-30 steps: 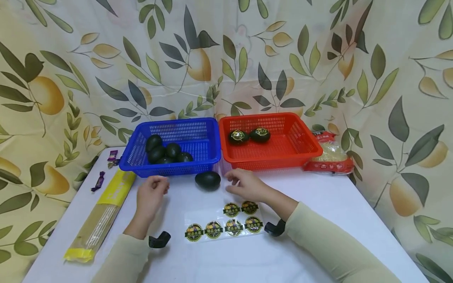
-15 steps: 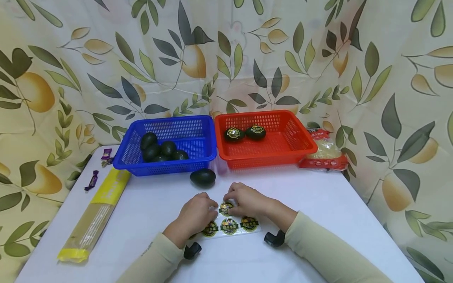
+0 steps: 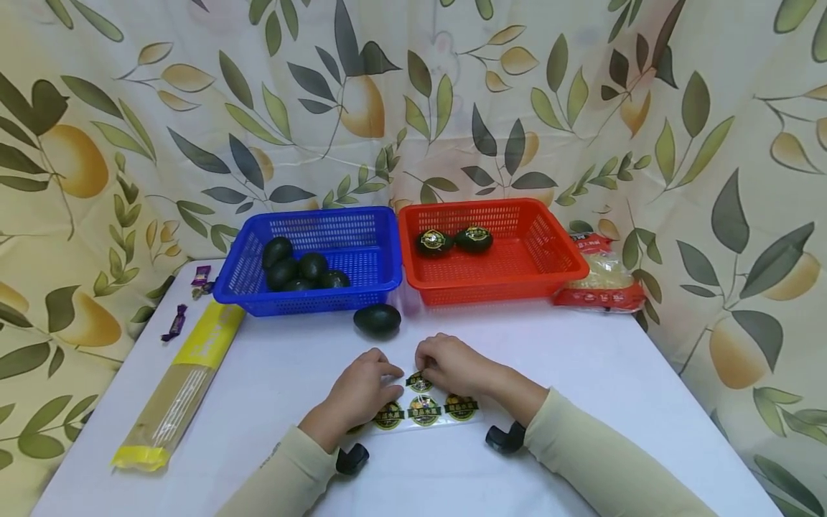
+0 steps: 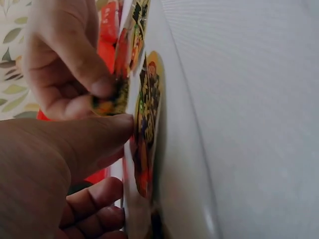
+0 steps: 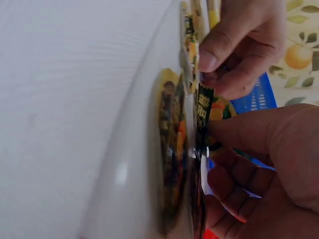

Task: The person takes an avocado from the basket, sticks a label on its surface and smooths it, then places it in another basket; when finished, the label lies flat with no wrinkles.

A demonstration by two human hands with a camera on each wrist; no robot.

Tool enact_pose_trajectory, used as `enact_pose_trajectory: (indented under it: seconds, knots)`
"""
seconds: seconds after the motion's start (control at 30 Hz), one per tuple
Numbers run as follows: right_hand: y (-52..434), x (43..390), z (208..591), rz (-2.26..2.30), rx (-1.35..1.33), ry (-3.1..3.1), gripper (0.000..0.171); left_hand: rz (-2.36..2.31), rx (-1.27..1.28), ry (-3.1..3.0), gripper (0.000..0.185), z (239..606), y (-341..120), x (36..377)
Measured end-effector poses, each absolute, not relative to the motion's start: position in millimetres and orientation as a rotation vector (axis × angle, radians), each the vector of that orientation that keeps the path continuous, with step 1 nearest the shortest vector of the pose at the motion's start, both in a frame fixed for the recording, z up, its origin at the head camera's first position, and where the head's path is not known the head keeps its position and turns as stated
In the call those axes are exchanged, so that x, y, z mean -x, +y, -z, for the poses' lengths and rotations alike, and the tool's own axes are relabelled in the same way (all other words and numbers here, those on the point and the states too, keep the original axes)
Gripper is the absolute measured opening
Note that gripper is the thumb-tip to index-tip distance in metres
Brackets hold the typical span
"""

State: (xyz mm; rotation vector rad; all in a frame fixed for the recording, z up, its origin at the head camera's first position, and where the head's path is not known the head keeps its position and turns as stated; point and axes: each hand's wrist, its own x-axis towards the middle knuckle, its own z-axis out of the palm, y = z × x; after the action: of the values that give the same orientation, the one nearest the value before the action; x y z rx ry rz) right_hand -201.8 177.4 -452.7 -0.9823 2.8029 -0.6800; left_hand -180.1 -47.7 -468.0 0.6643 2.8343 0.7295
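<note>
**Peeling a sticker off the sheet, both hands on it**

Counting first: two baskets, blue basket (image 3: 362, 248) left, red basket (image 3: 517, 244) right, side by side and touching. Four dark avocados (image 3: 298, 271) visible in the blue one, maybe more underneath, can't tell. Two labelled avocados (image 3: 454, 240) in the red one. One loose avocado (image 3: 377, 319) on the white table (image 3: 581, 388), just in front of the gap between the baskets.

Sticker sheet (image 3: 446, 420) lies flat on the table near the front edge, directly under both hands. Four round stickers visible on it; more may be hidden under the left hand.

Right hand (image 3: 452, 365): fingers curled, thumb and forefinger pinching one sticker (image 5: 203, 122), its edge lifted off the backing. Left hand (image 3: 363, 391): fingers curled down, thumb tip pressing the sheet right beside that sticker. Fingertips of the two hands almost meet.

Also on the table: one long yellow packet (image 3: 177, 384) at left, three wrapped candies (image 3: 176, 322) near it, one bag of noodles (image 3: 604, 280) right of the red basket.
</note>
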Motion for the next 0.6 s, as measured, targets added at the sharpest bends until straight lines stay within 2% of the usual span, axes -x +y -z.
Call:
enact_pose_trajectory:
  seconds: [0.3,0.47,0.6]
  knots:
    - [186.0,205.2,430.8,0.961,0.91,2.626,0.005,-0.794,-0.681,2.758,0.03,468.9,-51.3,183.1]
    - [183.1,211.2,422.6,1.048,0.923,2.556,0.007,-1.063,-0.61,2.677,0.038,463.1,-56.4,184.3]
    - [175.8,216.8,414.5,1.103,0.917,2.516,0.006,-1.342,-0.462,2.658,0.027,454.6,-57.4,184.0]
